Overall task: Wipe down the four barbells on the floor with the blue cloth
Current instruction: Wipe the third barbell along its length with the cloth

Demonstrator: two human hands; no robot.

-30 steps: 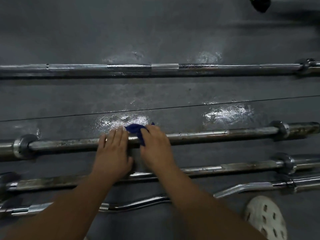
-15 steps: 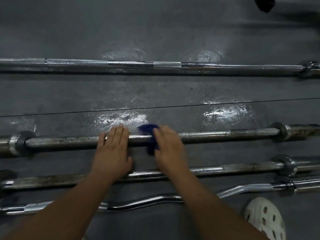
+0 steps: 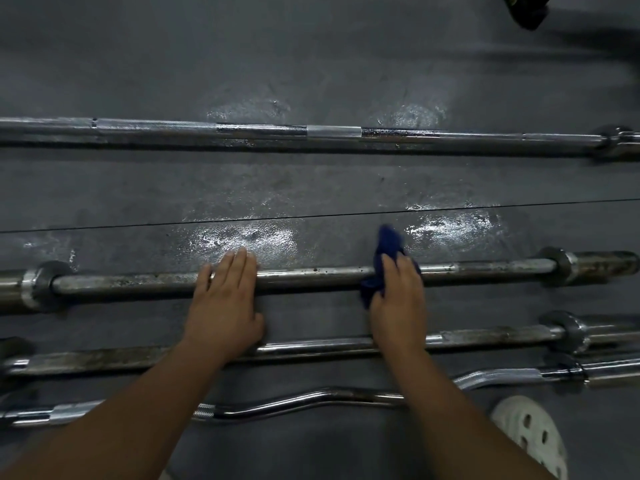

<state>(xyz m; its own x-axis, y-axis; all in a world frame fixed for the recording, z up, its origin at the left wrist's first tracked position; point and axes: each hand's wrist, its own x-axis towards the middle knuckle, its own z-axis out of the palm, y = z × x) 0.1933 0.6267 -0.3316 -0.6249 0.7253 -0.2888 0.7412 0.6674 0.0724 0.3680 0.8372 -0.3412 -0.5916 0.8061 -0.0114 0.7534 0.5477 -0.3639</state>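
**Second barbell, mid-wipe**

Steadied the second barbell (image 3: 311, 277) with the left hand (image 3: 225, 306), laid flat, fingers straight, holding nothing. Held the blue cloth (image 3: 388, 247) bunched over the same shaft, further right, in the closed grip of the right hand (image 3: 398, 306). Judged the stretch on to the right collar still to wipe. Could not tell whether far barbell (image 3: 263, 131), third barbell (image 3: 311, 348) or curl bar (image 3: 311, 398) were done.

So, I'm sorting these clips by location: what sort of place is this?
Most likely a gym's free-weights area. A long knurled barbell, a wavy EZ curl bar and a rust-spotted barbell lie on a dark, rubber-looking floor, and the right hand grips a blue cloth on the rust-spotted barbell.
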